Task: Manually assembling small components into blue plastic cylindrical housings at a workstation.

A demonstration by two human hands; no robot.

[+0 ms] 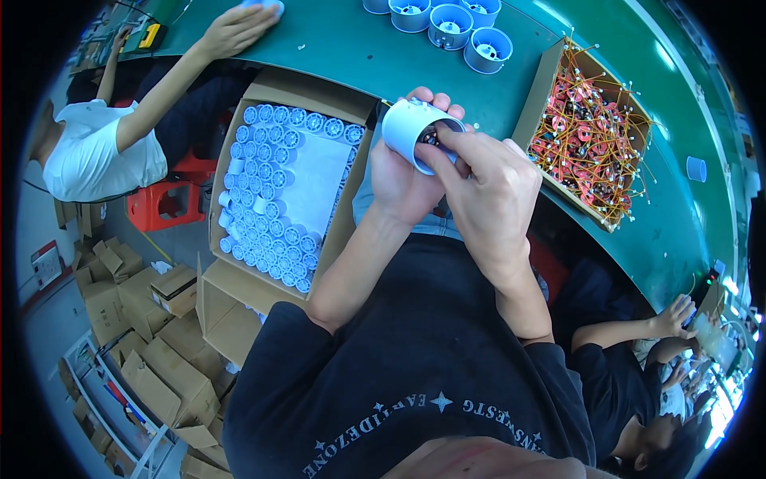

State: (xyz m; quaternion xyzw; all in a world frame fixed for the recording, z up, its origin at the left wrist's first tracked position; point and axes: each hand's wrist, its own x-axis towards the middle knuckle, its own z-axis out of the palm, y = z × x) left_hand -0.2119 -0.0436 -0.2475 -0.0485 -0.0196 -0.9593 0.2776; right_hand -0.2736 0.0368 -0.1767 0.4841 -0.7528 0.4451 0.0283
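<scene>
A white plastic cylindrical housing [407, 126] is tilted in front of my chest, its open end turned to the right. My left hand [401, 182] is wrapped around it from below and behind, with fingertips showing over its far side. The fingers of my right hand [496, 174] reach into the open end, thumb and forefinger bent close together. Something small and dark shows inside beside those fingertips; my fingers hide most of it.
A carton [339, 97] of similar small white cylinders [267, 172] stands at left. On the green table [343, 40] are several white housings [449, 25] and a box of red discs with orange wires [586, 120]. A loose white cup [696, 168] lies right. People sit on both sides.
</scene>
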